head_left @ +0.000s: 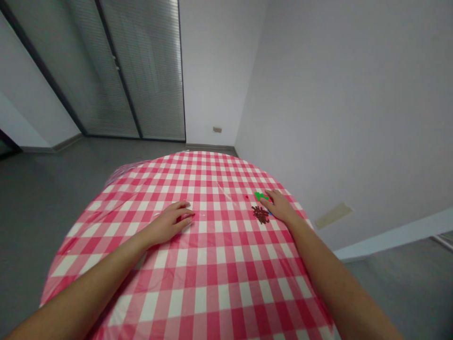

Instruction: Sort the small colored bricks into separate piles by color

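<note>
My left hand (174, 220) rests on the checked tablecloth left of the middle, its fingers apart and nothing between them. On the right side of the table, my right hand (279, 205) reaches over some small bright green pieces (261, 195), its fingers spread at their edge. Just below those lies a loose pile of small dark brown sticks (261, 215), close to my right thumb. A bit of something blue (270, 213) peeks out under the right hand, mostly hidden. One tiny red piece (247, 197) sits left of the green ones.
A red-and-white checked tablecloth (212, 264) covers the rounded table. A white wall (347, 118) runs along the right side. Behind the table stand glass doors with blinds (148, 71), and grey floor (31, 203) shows on the left.
</note>
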The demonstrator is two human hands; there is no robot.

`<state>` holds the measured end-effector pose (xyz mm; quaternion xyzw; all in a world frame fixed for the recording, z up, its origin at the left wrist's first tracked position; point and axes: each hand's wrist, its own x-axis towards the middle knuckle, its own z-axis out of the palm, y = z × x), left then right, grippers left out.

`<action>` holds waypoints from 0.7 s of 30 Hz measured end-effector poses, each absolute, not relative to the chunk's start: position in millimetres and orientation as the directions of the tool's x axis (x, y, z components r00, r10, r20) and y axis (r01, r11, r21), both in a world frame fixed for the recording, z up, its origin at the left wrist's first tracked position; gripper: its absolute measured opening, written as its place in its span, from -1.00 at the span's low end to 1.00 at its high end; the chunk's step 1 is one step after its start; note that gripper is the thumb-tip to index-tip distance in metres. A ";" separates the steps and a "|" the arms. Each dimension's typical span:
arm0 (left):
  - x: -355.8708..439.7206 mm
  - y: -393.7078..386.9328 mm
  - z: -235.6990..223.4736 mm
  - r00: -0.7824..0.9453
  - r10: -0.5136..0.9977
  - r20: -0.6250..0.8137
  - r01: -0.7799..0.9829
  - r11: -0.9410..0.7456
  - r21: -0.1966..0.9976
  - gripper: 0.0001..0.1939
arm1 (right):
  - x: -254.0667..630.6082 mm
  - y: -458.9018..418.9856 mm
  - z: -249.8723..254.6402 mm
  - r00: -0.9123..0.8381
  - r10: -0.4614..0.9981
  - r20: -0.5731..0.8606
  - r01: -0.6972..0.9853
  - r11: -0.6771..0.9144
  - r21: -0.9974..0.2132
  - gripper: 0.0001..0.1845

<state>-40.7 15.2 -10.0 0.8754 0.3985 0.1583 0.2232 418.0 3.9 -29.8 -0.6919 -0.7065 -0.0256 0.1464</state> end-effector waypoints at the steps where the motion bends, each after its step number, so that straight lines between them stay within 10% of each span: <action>1: -41.1 15.8 -10.5 0.633 0.768 0.102 0.624 -0.583 0.520 -0.51 | 414.2 5.7 -29.0 -0.020 0.971 0.240 0.979 0.068 -0.193 -0.37; 21: -44.0 18.3 -10.1 0.643 0.763 0.073 0.607 -0.565 0.559 -0.51 | 303.8 -15.8 -13.0 -0.336 0.929 0.154 0.822 0.369 -0.434 -0.44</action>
